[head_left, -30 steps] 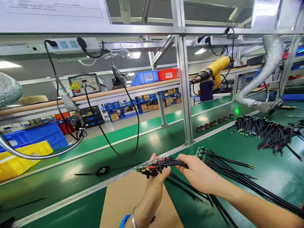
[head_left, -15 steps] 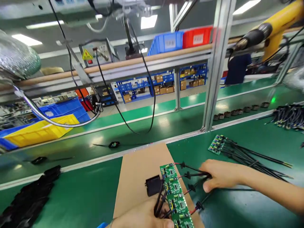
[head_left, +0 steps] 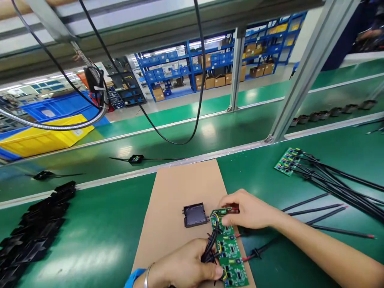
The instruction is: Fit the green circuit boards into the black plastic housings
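A strip of joined green circuit boards (head_left: 232, 250) lies over the right side of a brown cardboard sheet (head_left: 180, 188). My left hand (head_left: 183, 264) is closed on its near left edge and on a bunch of short black cables (head_left: 211, 245). My right hand (head_left: 247, 210) pinches the far end board of the strip, which sits tilted against the others. Black leads with red wire ends leave the strip's right side and pass under my right forearm. Just left of the far end, an open black plastic case (head_left: 194, 215) rests on the cardboard.
Several black cases (head_left: 39, 232) form a row at left. More circuit boards with long black cables (head_left: 289, 162) lie at right. Beyond the metal edge are two cased units, one a black unit (head_left: 136, 159), and a metal post (head_left: 312, 68). A black cable loop (head_left: 180, 142) hangs ahead.
My view has tilted downward. My right hand has left the black leads and moved left to the far end board, which is now tilted. My left hand still holds the strip and cables.
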`<action>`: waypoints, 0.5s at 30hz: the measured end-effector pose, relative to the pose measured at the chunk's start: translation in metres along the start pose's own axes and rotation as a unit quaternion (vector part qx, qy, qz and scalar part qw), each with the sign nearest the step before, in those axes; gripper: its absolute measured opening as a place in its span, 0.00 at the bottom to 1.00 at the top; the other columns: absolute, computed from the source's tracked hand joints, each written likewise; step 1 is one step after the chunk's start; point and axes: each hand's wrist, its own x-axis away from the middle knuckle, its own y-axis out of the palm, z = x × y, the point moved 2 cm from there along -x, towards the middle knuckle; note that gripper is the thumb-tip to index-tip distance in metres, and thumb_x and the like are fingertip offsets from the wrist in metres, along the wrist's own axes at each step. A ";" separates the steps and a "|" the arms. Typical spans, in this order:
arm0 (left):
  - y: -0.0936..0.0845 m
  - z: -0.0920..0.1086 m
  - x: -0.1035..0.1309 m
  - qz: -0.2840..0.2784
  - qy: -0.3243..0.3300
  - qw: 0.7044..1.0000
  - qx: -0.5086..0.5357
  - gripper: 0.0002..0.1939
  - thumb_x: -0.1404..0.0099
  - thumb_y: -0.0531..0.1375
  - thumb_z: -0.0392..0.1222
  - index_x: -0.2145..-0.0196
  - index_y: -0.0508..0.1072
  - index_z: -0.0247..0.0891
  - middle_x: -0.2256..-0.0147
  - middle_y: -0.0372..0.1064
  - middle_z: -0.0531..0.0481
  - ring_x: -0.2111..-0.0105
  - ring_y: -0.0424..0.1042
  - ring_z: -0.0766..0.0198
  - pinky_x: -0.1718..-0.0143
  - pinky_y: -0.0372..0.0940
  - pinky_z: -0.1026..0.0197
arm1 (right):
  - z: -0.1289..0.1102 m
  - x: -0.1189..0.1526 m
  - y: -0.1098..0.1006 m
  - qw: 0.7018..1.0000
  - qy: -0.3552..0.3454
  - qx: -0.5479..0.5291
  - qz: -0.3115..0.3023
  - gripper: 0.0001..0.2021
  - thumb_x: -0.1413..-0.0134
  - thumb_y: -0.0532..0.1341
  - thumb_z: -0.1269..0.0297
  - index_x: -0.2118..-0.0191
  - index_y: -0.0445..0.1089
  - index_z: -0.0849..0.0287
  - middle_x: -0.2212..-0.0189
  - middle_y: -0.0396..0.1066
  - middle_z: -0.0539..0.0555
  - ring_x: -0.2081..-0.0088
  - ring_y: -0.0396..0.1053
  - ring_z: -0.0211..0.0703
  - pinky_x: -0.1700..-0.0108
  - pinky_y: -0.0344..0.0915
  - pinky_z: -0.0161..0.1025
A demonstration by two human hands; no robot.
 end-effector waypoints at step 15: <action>0.005 0.000 -0.008 0.068 0.156 0.985 -0.004 0.15 0.42 0.62 0.51 0.62 0.73 0.39 0.68 0.66 0.55 0.68 0.63 0.63 0.66 0.62 0.65 | 0.000 0.025 0.036 0.992 0.086 0.029 -0.084 0.14 0.59 0.67 0.63 0.62 0.73 0.52 0.72 0.73 0.48 0.70 0.70 0.48 0.70 0.63 0.36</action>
